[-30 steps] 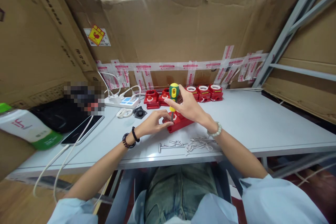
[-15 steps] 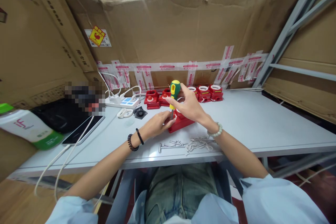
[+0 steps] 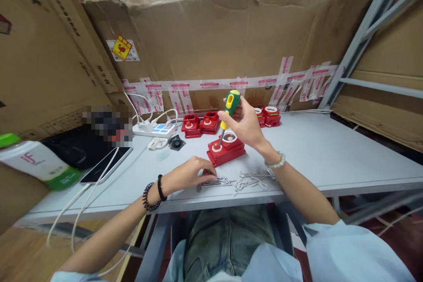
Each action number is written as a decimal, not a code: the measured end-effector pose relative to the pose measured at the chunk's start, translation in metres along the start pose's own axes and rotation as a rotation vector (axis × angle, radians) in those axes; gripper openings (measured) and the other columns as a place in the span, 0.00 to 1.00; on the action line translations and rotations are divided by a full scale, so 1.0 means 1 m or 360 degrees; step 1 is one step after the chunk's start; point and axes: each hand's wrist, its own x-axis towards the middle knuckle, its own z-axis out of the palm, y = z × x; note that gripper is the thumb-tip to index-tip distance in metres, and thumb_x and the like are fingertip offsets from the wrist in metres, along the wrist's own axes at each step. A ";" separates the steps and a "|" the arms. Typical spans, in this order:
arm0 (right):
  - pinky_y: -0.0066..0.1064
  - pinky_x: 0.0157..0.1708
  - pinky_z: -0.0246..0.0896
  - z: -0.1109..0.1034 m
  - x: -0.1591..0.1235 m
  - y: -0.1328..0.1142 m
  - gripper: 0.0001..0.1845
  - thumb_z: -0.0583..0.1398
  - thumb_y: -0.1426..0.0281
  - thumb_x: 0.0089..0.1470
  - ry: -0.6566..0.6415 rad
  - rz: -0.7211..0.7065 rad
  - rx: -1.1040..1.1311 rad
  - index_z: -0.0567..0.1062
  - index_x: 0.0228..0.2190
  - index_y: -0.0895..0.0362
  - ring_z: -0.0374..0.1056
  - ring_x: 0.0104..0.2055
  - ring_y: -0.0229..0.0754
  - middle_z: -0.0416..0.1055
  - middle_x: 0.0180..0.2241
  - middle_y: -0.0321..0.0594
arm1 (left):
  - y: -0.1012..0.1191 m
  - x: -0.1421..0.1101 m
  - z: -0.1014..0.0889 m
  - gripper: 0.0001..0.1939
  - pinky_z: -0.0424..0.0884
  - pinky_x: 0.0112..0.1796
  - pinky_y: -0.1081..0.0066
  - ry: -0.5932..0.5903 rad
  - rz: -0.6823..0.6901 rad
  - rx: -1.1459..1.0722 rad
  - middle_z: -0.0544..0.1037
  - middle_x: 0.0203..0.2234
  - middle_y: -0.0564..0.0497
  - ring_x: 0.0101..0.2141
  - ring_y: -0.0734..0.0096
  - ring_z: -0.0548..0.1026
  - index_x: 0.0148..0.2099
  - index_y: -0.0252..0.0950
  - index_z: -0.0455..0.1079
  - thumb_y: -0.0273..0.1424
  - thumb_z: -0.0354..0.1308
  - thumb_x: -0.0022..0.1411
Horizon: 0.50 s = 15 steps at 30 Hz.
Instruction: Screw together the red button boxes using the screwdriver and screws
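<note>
Screwdriver (image 3: 232, 101) now tilted in clamped right fingers (image 3: 228, 118), left fingers (image 3: 209, 167) now down at screws (image 3: 225, 180), grip unclear

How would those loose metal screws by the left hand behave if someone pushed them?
The screws look slim and rod-like, so they would probably roll or skid across the smooth-looking table. Their metallic shine suggests they're stiff and perhaps slippery to pick up. Because they lie jumbled together, pushing one would likely shift its neighbours.
</note>
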 end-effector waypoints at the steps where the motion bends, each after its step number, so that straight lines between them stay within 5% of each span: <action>1: 0.39 0.38 0.71 0.000 -0.001 -0.001 0.20 0.65 0.59 0.51 -0.0024 0.0002 0.0003 0.69 0.41 0.57 0.72 0.36 0.42 0.74 0.37 0.43 | -0.001 0.000 0.003 0.11 0.69 0.36 0.73 -0.0020 -0.0007 0.0014 0.82 0.31 0.49 0.32 0.69 0.78 0.37 0.36 0.77 0.37 0.59 0.66; 6: 0.36 0.37 0.71 0.001 -0.002 0.000 0.20 0.66 0.61 0.49 -0.0074 -0.0001 0.0011 0.68 0.40 0.57 0.72 0.36 0.41 0.74 0.38 0.42 | -0.002 -0.002 0.005 0.12 0.70 0.37 0.72 -0.0009 0.0012 -0.0037 0.81 0.31 0.49 0.32 0.69 0.78 0.38 0.36 0.76 0.39 0.59 0.65; 11: 0.37 0.39 0.71 0.002 -0.003 0.000 0.21 0.65 0.61 0.51 -0.0100 0.0005 -0.0030 0.67 0.43 0.56 0.72 0.36 0.42 0.73 0.35 0.39 | -0.014 -0.003 -0.012 0.11 0.71 0.39 0.67 0.0529 -0.0034 0.0103 0.78 0.35 0.47 0.36 0.66 0.75 0.41 0.36 0.71 0.38 0.56 0.66; 15: 0.39 0.40 0.71 0.005 -0.005 -0.001 0.28 0.63 0.64 0.53 -0.0042 -0.0090 -0.0078 0.60 0.53 0.52 0.71 0.37 0.42 0.69 0.40 0.40 | -0.033 0.010 -0.016 0.32 0.71 0.45 0.58 0.0465 -0.0207 0.0066 0.71 0.54 0.38 0.52 0.53 0.71 0.59 0.38 0.60 0.45 0.63 0.58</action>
